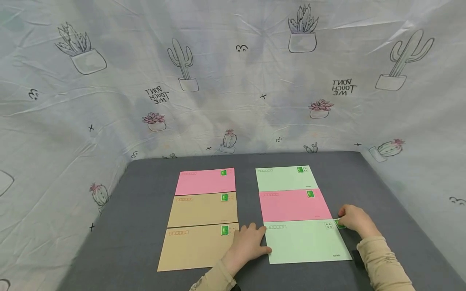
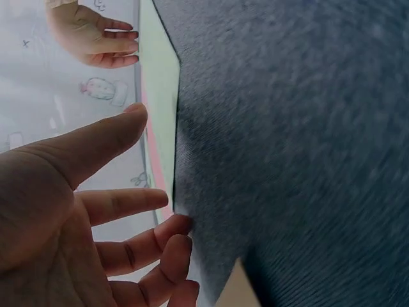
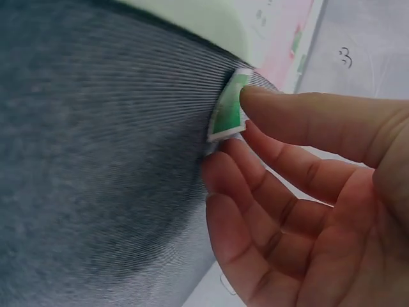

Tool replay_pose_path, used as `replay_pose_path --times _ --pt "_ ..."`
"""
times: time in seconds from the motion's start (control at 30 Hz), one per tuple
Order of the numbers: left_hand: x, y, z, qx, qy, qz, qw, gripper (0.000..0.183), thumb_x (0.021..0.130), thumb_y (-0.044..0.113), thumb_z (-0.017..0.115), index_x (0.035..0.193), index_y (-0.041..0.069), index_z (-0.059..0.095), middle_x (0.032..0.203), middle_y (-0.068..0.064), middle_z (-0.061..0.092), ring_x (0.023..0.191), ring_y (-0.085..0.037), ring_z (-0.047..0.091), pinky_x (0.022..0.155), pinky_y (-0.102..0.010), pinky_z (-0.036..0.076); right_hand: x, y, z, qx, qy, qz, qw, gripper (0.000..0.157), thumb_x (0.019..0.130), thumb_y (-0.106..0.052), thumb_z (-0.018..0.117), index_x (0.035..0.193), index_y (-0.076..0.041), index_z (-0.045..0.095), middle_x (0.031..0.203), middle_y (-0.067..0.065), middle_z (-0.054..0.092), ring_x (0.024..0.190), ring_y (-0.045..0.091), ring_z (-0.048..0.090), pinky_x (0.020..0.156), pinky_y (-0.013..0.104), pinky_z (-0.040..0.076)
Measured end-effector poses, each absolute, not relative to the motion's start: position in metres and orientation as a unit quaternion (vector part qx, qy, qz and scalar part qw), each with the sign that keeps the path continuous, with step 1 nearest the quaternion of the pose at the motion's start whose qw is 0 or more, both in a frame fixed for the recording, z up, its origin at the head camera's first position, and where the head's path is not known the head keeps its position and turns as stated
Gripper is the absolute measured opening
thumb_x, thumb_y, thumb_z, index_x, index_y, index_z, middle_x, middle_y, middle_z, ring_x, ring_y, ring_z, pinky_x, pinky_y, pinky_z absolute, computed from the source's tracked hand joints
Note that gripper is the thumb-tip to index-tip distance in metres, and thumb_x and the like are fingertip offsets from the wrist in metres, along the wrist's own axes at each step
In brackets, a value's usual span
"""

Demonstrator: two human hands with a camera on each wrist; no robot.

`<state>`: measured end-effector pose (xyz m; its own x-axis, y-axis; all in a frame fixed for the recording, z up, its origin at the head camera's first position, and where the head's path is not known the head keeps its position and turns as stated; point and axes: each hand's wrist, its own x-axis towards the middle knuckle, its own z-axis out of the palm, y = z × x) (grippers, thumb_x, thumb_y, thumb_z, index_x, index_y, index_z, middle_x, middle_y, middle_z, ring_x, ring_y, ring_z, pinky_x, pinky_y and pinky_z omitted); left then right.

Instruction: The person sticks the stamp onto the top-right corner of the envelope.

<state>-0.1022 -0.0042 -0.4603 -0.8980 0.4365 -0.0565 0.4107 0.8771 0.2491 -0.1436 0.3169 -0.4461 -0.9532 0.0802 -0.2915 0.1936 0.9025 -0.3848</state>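
A pale green envelope [image 1: 303, 246] lies nearest the front in the right column, with a printed box at its upper right corner. Just off that corner, my right hand [image 1: 358, 220] pinches a small green stamp [image 3: 228, 114] with a white border, between thumb and fingers. Its lower part is partly hidden by the fingers in the head view. My left hand [image 1: 248, 243] is spread at the envelope's left edge, thumb and a fingertip touching or very close to it. In the left wrist view, the left fingers [image 2: 121, 206] hold nothing.
Behind the front envelope lie a pink envelope [image 1: 291, 206] and another green envelope [image 1: 284, 180], both stamped. The left column has a pink envelope [image 1: 204, 182] and two tan envelopes [image 1: 200, 212], each stamped. A cactus-print cloth [image 1: 255, 81] hangs behind the grey table [image 1: 116, 226].
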Motion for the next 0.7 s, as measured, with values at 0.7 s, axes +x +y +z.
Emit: replay_pose_path --times 0.7 --pt "-0.1026 0.0022 -0.4639 0.186 0.968 0.151 0.079 0.069 0.059 0.035 0.086 0.119 0.013 0.062 0.100 -0.016 0.060 0.079 -0.031 0.057 0.060 -0.048 0.048 -0.1354 0.3153 -0.4525 0.075 0.972 -0.205 0.090 0.008 0.076 -0.001 0.058 0.083 0.002 0.053 0.076 0.015 0.056 0.067 0.023 0.049 0.059 0.036 0.039"
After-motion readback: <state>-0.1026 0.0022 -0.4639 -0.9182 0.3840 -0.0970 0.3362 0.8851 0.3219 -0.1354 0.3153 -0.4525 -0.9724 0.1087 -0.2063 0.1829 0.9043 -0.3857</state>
